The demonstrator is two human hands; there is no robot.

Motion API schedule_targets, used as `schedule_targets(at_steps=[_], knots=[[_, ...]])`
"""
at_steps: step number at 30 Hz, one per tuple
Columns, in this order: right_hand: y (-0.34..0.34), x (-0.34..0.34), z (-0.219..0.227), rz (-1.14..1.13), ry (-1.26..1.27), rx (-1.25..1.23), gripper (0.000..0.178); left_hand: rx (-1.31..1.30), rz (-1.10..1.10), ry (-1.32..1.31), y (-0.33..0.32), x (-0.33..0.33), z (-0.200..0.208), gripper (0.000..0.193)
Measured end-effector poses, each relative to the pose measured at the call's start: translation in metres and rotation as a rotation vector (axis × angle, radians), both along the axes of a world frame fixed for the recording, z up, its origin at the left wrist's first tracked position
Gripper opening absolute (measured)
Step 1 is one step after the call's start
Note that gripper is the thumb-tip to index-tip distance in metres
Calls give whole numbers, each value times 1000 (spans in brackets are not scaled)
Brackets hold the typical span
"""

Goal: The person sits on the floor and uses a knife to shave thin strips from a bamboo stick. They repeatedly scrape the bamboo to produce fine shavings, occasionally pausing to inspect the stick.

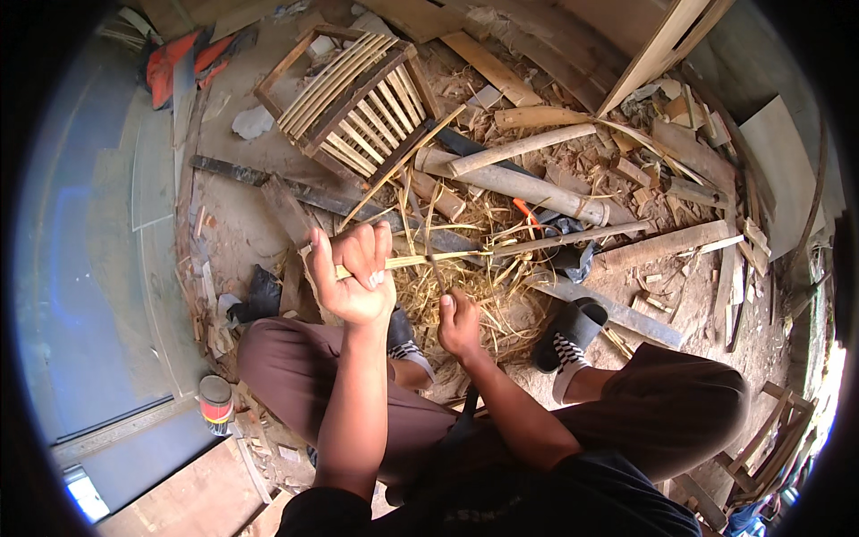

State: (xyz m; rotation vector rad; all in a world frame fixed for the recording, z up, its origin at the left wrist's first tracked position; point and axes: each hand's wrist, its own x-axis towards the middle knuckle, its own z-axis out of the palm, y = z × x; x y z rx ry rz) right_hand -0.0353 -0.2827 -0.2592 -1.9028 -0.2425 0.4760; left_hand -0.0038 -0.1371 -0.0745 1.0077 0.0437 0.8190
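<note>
My left hand (356,285) is raised in a fist around a pale bamboo strip (413,261), which runs to the right across my lap's front. Lower and closer to me, my right hand (459,324) is closed on a knife (438,274); its thin dark blade points up and meets the strip, while the handle is hidden in my fingers. Beneath both hands lies a heap of yellowish shavings (501,300) between my feet. A longer bamboo stick (573,238) lies to the right, in line with the strip.
A slatted wooden frame (367,107) lies at the back. A grey pipe (519,186), planks (662,249) and wood scraps cover the ground ahead. A round tin (216,403) stands left of my knee, and a bluish panel (107,259) lines the left side. Black slippers (582,324) are on my feet.
</note>
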Motion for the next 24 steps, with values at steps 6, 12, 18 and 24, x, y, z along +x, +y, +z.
schedule_targets(at_steps=[6,12,18,24], knots=[[-48,-18,-84,-229,618,-485,68,-80,29,0,10,-4,-1,67],[-10,-14,-57,-138,220,-66,66,-41,-3,-7,0,3,1,70],[-54,-19,-112,-281,472,-414,76,-76,19,-6,14,3,1,68],[-21,-14,-74,-183,551,-266,80,-76,45,-30,-10,14,17,64]])
